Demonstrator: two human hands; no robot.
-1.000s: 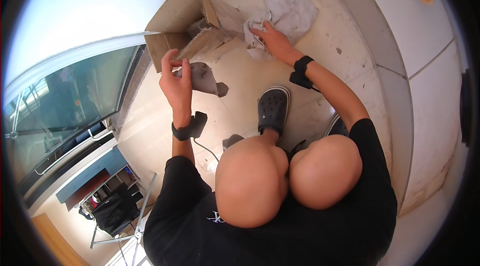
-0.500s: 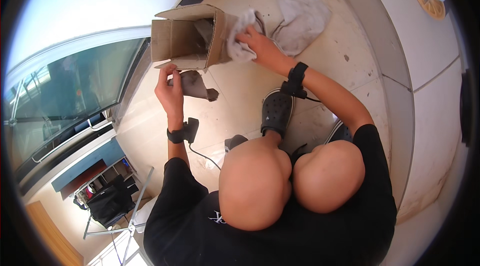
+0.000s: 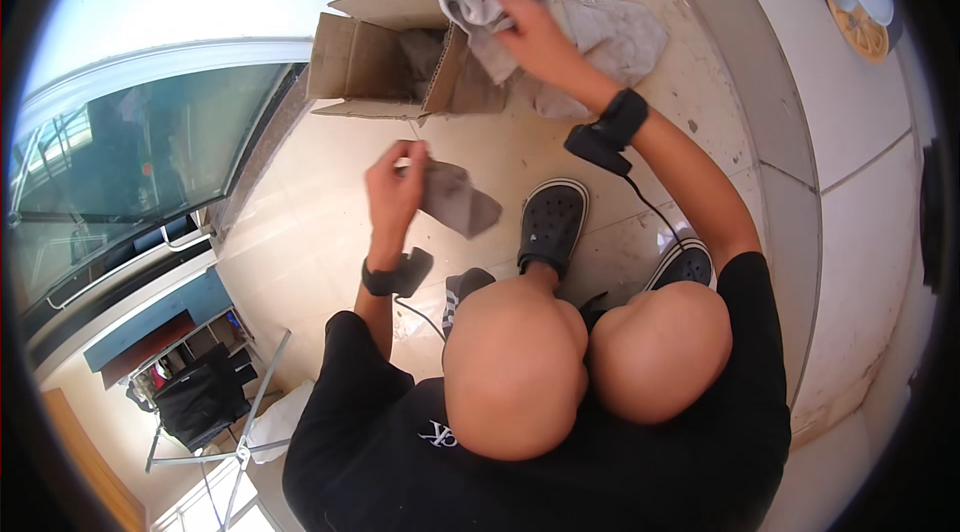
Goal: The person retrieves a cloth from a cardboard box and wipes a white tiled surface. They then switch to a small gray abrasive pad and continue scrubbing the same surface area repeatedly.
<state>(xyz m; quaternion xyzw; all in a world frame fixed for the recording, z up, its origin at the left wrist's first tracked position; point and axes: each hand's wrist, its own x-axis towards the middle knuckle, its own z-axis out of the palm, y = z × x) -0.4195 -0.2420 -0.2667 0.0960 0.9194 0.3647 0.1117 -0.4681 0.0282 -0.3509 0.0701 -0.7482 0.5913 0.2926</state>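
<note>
Brown corrugated cardboard forms a box at eleven o'clock, flaps spread, grey material inside. At ten, the left hand curls, thumb and fingers pinching a limp, greyish-brown cloth that hangs toward four. Just past twelve, the right hand, partly closed, grips a pale, crumpled rag; whether it joins the wrinkled fabric on glossy tiles at one is unclear.
</note>
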